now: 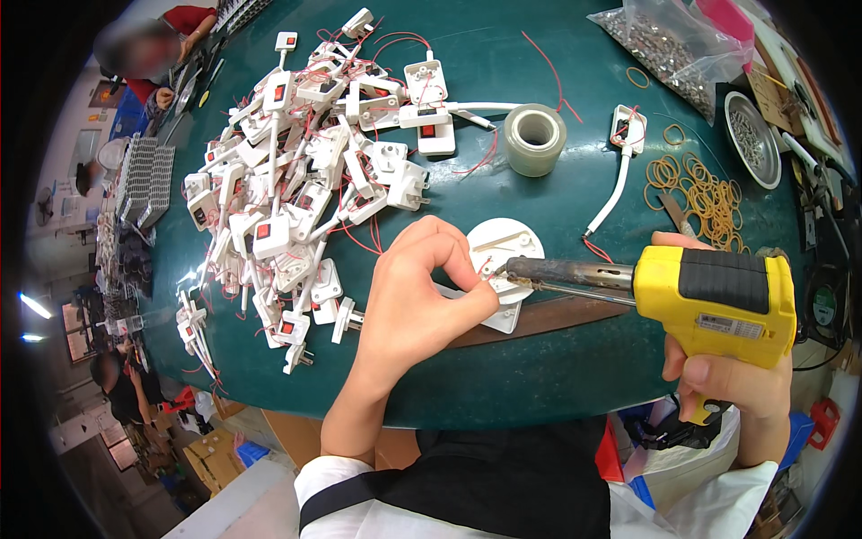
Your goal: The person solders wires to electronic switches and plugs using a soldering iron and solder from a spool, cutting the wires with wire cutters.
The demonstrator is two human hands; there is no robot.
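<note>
My right hand [732, 382] grips a yellow and black soldering gun [718, 301] by its handle. The gun's dark tip and thin metal feed tube reach left to a round white plastic housing [505, 238], which lies open on the table. At the same spot my left hand [422, 292] has thumb and forefinger pinched together. A thin red wire [485, 266] shows at those fingertips, its end mostly covered. Below the round part, partly behind the fingers, is a white plastic piece [505, 318]. Both sit at a flat brown strip [561, 319].
A large heap of white plug housings [287, 193] with red switches and wires covers the left. Nearby are a clear tape roll [535, 139], one wired housing [628, 130], rubber bands [696, 198], a metal bowl [752, 139] and a bag of small parts [660, 54]. Another person [148, 54] sits far left.
</note>
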